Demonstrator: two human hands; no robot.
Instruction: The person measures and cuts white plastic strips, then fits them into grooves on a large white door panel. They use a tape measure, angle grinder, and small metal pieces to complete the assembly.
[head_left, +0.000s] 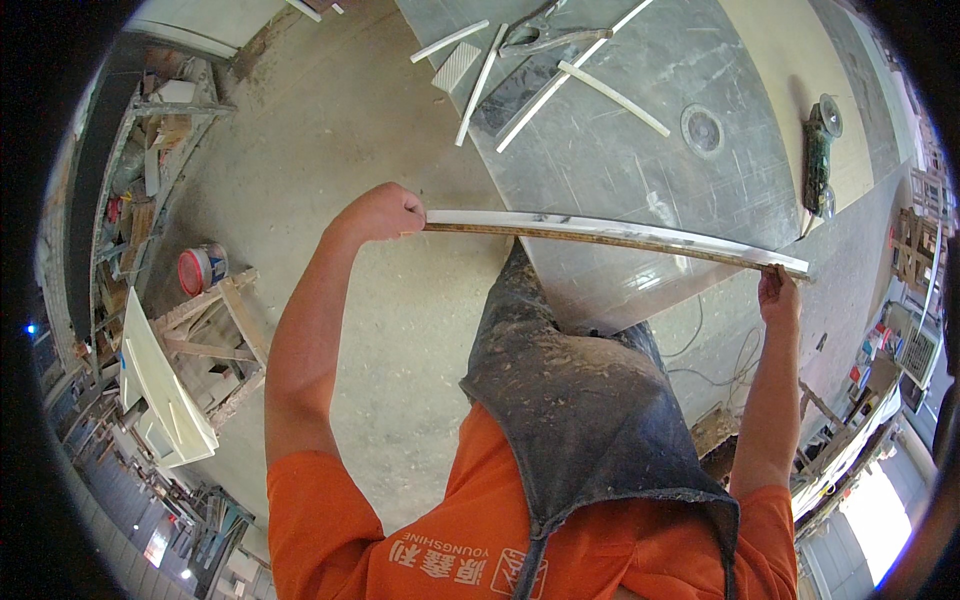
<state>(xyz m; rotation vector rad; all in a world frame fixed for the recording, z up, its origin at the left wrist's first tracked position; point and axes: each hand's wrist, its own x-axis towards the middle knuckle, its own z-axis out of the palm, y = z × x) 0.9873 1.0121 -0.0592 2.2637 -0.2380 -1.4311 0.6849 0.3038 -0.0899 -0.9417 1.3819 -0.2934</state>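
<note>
A long narrow strip (600, 231) with a glossy white face and a brown lower edge spans the space before me; whether it is one piece or two is unclear. My left hand (386, 211) is closed around its left end. At the right end, my right hand (780, 294) pinches it between thumb and fingers. Most of the strip lies above a grey-topped worktable (622, 180), its left part over the floor. Farther up the table are a dark metal plier-like tool (559, 41), a thin white strip (615, 97) and a small ribbed block (455, 66).
An angle grinder (819, 154) lies at the table's right, with a round disc (702, 130) nearby. Cables (720, 381) trail over the floor below it. To the left are a bucket (201, 270), a wooden trestle (244, 319) and pale panels (161, 390).
</note>
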